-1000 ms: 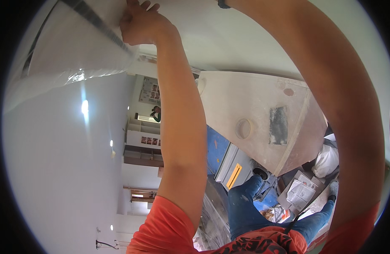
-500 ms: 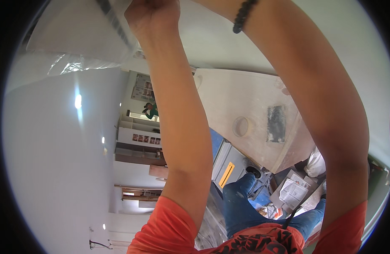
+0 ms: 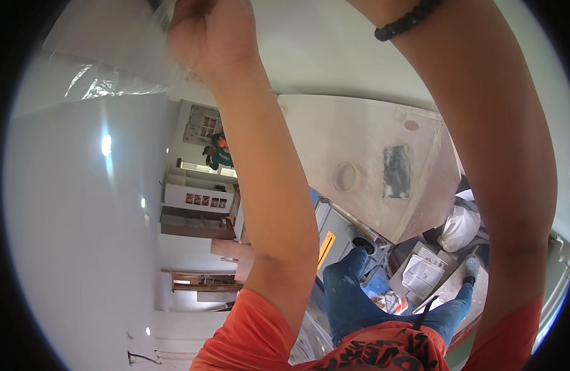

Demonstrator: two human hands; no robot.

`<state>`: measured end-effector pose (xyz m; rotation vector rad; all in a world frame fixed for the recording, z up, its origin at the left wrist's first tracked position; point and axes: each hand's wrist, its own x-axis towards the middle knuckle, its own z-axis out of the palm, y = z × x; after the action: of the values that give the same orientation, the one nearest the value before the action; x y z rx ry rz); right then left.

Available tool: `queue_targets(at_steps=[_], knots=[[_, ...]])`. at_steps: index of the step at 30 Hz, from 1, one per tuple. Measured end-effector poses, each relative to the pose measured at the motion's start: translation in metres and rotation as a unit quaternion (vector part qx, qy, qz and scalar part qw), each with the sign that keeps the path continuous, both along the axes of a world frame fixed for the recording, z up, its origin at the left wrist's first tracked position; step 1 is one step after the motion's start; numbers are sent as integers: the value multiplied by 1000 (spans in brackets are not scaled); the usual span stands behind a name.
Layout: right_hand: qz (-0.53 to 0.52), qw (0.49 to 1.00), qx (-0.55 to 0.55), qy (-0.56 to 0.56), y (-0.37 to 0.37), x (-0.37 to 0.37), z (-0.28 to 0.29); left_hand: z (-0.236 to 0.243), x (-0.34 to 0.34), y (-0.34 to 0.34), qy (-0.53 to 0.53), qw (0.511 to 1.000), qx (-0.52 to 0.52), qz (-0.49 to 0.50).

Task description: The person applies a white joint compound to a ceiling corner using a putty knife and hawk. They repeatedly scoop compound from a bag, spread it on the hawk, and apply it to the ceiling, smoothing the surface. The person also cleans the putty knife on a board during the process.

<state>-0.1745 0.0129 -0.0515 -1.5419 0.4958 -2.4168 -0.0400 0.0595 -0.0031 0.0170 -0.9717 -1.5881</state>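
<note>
Both my arms reach up past the top of the view. My left hand (image 3: 214,34) is closed, its fingers curled and partly cut off by the upper edge. A clear plastic sheet (image 3: 102,86), crinkled and shiny along its lower edge, runs up to that hand and seems gripped in it. My right forearm crosses the right side, with a dark bead bracelet (image 3: 408,23) at the wrist; the right hand itself lies beyond the frame. Below, on a dusty pale board (image 3: 322,130), rest a roll of tape (image 3: 345,177) and a dark, dust-smeared rectangular pad (image 3: 396,172).
My feet stand apart on a raised, cluttered surface. Around them are newspapers (image 3: 422,275), a white bag (image 3: 460,229) and a yellow strip (image 3: 326,249). A pale ceiling with lights (image 3: 106,145) spreads left. A person in green (image 3: 219,157) is far off near shelves.
My left hand has come slightly lower into view, and the plastic beside it has shifted. My right forearm has moved to the right. The distant person has changed posture.
</note>
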Motion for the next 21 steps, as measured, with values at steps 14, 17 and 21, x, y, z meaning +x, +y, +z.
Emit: queue_targets(at_steps=[14,17,21], knots=[[206,957,74,190,51,-84,-97,-90,10,98,-229,920,92,305],[513,833,206,-8,121,-128,-208,-157,50,218,-383,822,203,368],[419,707,570,20,239,-219,-413,-281,114,409,-471,623,456,426]])
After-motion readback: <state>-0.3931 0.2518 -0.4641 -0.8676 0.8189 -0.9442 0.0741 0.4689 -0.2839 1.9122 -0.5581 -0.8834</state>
